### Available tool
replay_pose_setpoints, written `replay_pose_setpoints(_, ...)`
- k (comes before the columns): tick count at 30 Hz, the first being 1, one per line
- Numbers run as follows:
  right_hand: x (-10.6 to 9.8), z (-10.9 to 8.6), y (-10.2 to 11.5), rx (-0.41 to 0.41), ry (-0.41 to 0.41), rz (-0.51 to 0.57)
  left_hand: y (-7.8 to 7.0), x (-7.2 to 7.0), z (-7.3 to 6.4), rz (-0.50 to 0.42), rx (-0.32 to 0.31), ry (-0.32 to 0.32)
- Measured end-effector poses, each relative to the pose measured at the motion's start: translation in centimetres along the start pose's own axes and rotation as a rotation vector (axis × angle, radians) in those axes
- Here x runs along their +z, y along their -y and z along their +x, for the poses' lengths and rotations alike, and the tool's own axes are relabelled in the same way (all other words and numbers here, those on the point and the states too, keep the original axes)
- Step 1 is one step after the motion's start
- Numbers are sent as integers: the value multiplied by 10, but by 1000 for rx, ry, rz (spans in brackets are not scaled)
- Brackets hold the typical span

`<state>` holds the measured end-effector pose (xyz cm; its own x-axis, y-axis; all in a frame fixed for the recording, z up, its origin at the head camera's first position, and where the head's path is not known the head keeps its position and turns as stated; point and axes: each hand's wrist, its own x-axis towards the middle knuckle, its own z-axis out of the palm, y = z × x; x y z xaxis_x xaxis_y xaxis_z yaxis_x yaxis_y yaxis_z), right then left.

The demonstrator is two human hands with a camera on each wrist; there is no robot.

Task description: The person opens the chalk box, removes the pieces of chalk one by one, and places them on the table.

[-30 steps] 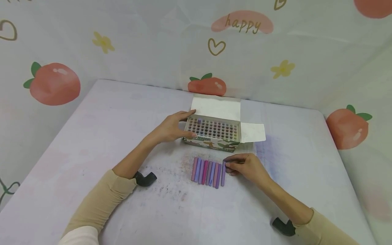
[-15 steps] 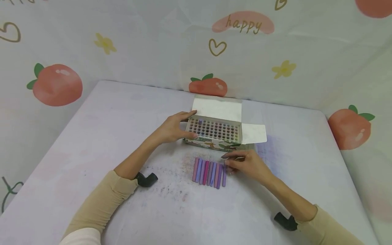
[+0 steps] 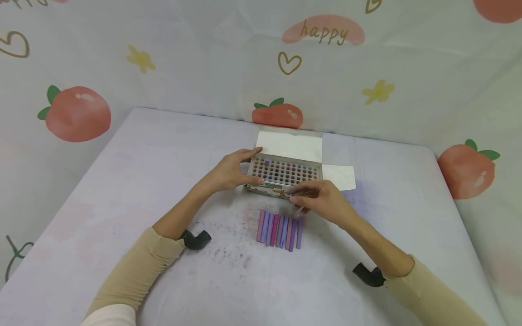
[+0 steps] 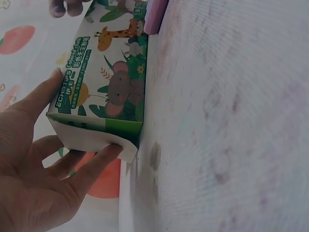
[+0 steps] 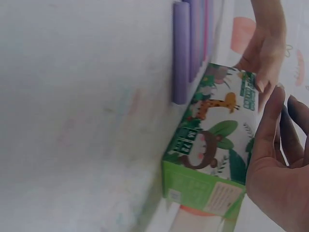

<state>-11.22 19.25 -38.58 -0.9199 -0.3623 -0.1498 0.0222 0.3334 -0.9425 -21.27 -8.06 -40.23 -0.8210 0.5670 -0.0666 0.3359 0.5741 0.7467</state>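
A cardboard chalk box [image 3: 265,191] stands with its top open, showing a holed insert [image 3: 281,171]. One purple chalk stick [image 3: 267,162] pokes up from a hole near the back left. My left hand [image 3: 223,173] holds the box's left end, thumb along the front edge and fingers round the side. In front of the box lies a row of several pink, purple and blue chalk sticks [image 3: 275,230]. My right hand [image 3: 322,201] hovers between that row and the box's front right corner. Its thumb and fingers hold nothing in the right wrist view.
The white lid [image 3: 289,144] leans back behind the box, and a side flap [image 3: 338,176] sticks out to the right. Dark chalk dust marks the white tablecloth [image 3: 222,246] at left of the row. A printed curtain rises along the table's back edge.
The right hand has let go of the purple chalk stick at the row's right end and risen toward the box. That stick now lies against the row. The left hand stays put.
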Motion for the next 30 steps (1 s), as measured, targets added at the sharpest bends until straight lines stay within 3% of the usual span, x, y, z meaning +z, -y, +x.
replay_pose_setpoints(11,-3,26,16,-67,-57,-59,1,-1,-1,-3,8,-8)
replay_pose_setpoints(14,-5,33,17,-78,-62,-47,1,-1,-1,-2,2,-8)
replay_pose_setpoints(24,-5,56,14,-132,-143,-158,1,-2,0,8,10,-6)
replay_pose_setpoints(30,-1,65,14,-140,-154,-135,1,-1,0,7,18,-8)
